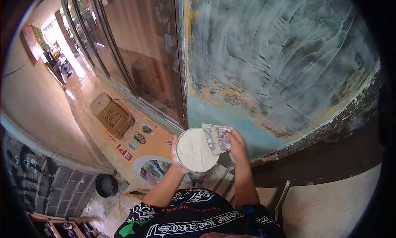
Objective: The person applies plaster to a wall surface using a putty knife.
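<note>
- Pinching 1 flat, smeared scraper (214,140) between thumb and fingers: my right hand (236,146).
- Scraper over the right edge of 1 round tub (180,160) of pale paste (194,149).
- My left hand (177,164) cups the tub's side, its fingers partly hidden.
- Ahead, 1 streaked blue-grey wall (268,60).
- Left, stacked brown stools (111,112) on an orange banner (138,145); nearer, 1 black bucket (106,185).

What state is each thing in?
Container: uncovered, supported by left hand.
Paste: white, near container's rim, surface slightly uneven.
Scraper: smeared, gripped by right hand, overlapping container's edge in view; contact unclear.
Wall panel: patchily coated, streaked; lower strip plain blue-green.
Banner: flat on floor, printed side up.
Brown stool: appears upright; possibly several nested.
Black bucket: uncovered, contents unclear.
</note>
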Motion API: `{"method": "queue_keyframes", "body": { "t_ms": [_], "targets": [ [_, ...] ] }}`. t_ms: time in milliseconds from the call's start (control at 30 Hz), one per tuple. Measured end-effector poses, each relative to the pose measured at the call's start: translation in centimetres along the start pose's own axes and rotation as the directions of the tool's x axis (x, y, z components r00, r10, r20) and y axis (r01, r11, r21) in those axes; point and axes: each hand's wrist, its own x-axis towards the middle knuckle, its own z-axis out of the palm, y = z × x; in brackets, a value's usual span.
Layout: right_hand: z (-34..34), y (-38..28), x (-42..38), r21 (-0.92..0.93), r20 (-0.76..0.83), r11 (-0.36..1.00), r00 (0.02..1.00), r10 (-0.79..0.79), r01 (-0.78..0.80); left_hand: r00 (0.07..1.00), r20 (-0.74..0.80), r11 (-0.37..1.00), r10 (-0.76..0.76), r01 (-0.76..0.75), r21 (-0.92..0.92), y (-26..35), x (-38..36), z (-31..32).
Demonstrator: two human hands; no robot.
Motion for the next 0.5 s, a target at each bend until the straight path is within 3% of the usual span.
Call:
{"method": "queue_keyframes", "body": {
  "t_ms": [33, 100, 167, 233, 300, 367, 433, 500],
  "targets": [
    [0.0, 0.1, 0.2, -0.119, 0.029, 0.992, 0.999, -0.044, 0.047, 1.000, -0.004, 1.000, 0.006, -0.006, -0.007, 0.0, 0.3, -0.3],
    [-0.7, -0.6, 0.3, -0.129, -0.008, 0.992, 1.000, 0.009, -0.010, 1.000, -0.012, 1.000, 0.008, -0.008, -0.015, -0.2, 0.4, -0.3],
    [-1.5, -1.5, 0.5, -0.129, -0.205, 0.986, 0.976, 0.076, -0.104, 0.999, -0.046, 0.997, 0.002, 0.002, 0.081, -0.6, 0.4, 0.3],
    [-0.9, -2.2, -0.3, -0.169, -0.268, 0.979, 0.961, 0.062, -0.110, 1.000, 0.023, 1.000, -0.017, 0.016, 0.016, -0.9, 0.4, 1.1],
    [-1.1, -1.1, -0.2, 0.056, -0.129, 0.985, 0.980, -0.155, 0.163, 0.992, 0.118, 0.997, -0.043, 0.035, 0.069, -1.5, 0.3, 2.3],
    [-0.5, -1.5, -1.1, -0.004, -0.093, 0.983, 0.979, -0.184, 0.184, 0.995, 0.096, 1.000, -0.024, 0.023, 0.014, -1.4, 1.0, 1.1],
    [-1.2, -0.6, -0.5, -0.348, 0.002, 0.908, 0.969, -0.247, 0.232, 0.999, 0.007, 0.996, 0.044, -0.044, 0.080, -1.7, 1.5, 0.9],
    [-2.0, -1.1, 0.0, -0.323, -0.016, 0.915, 0.966, -0.259, 0.241, 0.998, -0.022, 0.993, 0.056, -0.053, 0.102, -1.8, 1.6, 1.1]
  ]
}}
